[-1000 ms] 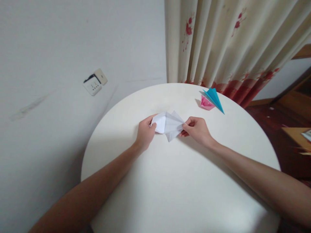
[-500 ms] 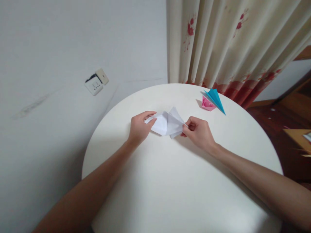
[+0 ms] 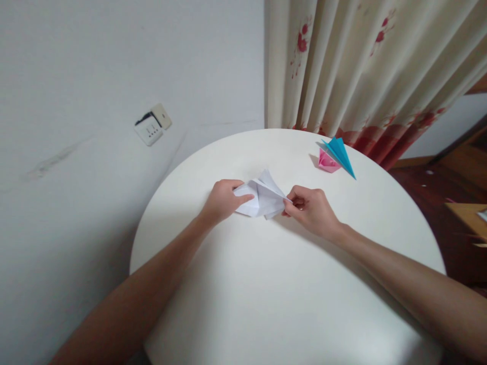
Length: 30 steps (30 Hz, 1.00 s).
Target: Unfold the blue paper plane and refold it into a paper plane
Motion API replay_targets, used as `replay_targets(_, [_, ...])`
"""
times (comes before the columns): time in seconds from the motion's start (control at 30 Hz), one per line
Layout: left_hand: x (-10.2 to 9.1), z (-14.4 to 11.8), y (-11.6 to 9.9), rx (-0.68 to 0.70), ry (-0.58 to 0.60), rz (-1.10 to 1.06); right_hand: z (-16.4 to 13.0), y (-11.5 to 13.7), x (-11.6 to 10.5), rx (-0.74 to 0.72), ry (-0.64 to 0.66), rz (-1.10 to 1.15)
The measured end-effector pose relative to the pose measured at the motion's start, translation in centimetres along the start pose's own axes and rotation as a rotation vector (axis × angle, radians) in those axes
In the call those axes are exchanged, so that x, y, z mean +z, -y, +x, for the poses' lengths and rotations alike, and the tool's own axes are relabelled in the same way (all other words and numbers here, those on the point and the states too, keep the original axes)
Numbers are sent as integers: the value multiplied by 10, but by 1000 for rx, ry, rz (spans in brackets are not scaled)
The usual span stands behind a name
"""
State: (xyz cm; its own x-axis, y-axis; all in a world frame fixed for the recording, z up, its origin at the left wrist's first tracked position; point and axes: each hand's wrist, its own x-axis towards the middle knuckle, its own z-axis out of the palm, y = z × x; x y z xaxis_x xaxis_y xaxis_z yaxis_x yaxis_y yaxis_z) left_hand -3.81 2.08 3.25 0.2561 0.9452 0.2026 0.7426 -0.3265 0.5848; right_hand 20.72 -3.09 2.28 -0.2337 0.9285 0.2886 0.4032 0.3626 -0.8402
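At table centre: folded white paper (image 3: 261, 198), partly lifted off the round white table (image 3: 266, 294), flaps fanned up toward the far edge.
Long axis: roughly left to right, spanning the gap between both hands.
Left hand (image 3: 222, 200): curled closed at the paper's left end, thumb on top, fingers tucked beneath; pinching that end.
Right hand (image 3: 310, 208): closed on the paper's right corner, thumb and forefinger nipping the tip, other fingers folded in.
Direction from hands: paper lies rightward of the left hand, leftward of the right; both touching, neither nearer.
Off to the far right: pink paper piece (image 3: 327, 161) with a blue folded paper (image 3: 340, 154) lying over it, well apart from the hands.
Behind: flowered curtain (image 3: 361, 66); wall socket (image 3: 150, 128) at left.
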Motion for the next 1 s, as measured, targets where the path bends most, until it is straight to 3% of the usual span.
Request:
replay_targets(0.27, [0, -2, 0, -183, 127, -291, -1, 2, -2, -40, 46, -33])
replay_targets(0.47, [7, 6, 14, -52, -16, -304, 3, -1, -6, 44, 45, 133])
replay_targets(0.63, [2, 5, 15, -71, 236, -481, 11, -5, -14, 86, 52, 279])
replay_targets(0.7, [-3, 4, 13, -42, 269, -468, 15, -7, -18, 95, 46, 319])
replay_targets(0.83, [-7, 4, 7, 31, 129, -409, 22, -10, -27, 121, 2, 371])
replay_targets(1.0, [-9, 5, 1, -38, -1, -497, 26, -11, -33, 151, -100, 418])
